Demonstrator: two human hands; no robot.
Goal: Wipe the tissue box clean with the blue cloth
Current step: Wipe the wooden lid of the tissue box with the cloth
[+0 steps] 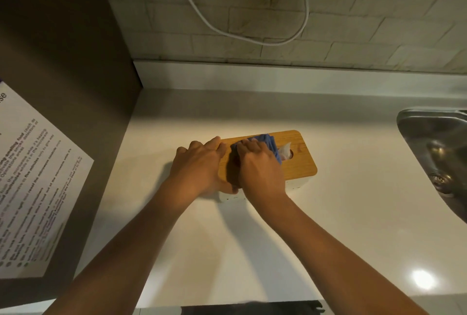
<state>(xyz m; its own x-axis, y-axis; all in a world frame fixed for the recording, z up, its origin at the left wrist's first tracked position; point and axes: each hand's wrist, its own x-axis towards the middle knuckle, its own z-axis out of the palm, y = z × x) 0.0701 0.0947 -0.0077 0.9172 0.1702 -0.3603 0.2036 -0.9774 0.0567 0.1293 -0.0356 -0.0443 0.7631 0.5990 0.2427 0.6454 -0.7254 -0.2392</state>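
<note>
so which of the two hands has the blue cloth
The right hand, pressing the blue cloth onto the wooden lid of the tissue box. The left hand holds no cloth; it only grips the box's left end.

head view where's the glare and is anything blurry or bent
Head view: a bright glare spot sits on the white counter near right; the printed notice at left is smeared and hard to read; wide-angle bending curves the sink rim; the hands cast soft shadows beside the tissue box.
</note>
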